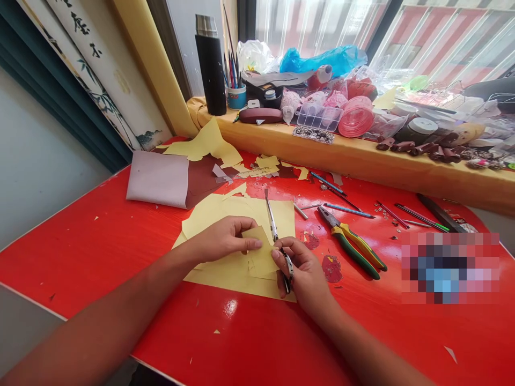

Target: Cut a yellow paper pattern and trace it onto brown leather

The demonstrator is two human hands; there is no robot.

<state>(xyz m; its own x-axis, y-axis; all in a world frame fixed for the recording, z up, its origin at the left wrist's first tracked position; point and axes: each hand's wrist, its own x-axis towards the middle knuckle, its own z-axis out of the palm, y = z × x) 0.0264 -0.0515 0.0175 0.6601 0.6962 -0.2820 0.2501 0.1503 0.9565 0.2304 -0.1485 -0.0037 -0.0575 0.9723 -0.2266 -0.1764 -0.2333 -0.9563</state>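
Now we pinch a yellow piece (pixel 262 261) in our left hand (pixel 225 239); our right hand (pixel 301 266) curls its fingers around what look like scissors (pixel 271 215).

yellow paper (pixel 237 285); silvery scissors (pixel 272 222), perhaps partly black; red table (pixel 217 354); green-and-yellow pliers (pixel 350 249); blue plastic bag (pixel 317 61)

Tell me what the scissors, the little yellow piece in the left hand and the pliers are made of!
Scissors: probably polished metal; the blades look silvery and shiny.
Yellow piece: matt, thin and flat, perhaps card or thin leather; I can't tell which.
Pliers: likely grey metal at the head, with plastic or rubber grips, smooth and coloured green and yellow.
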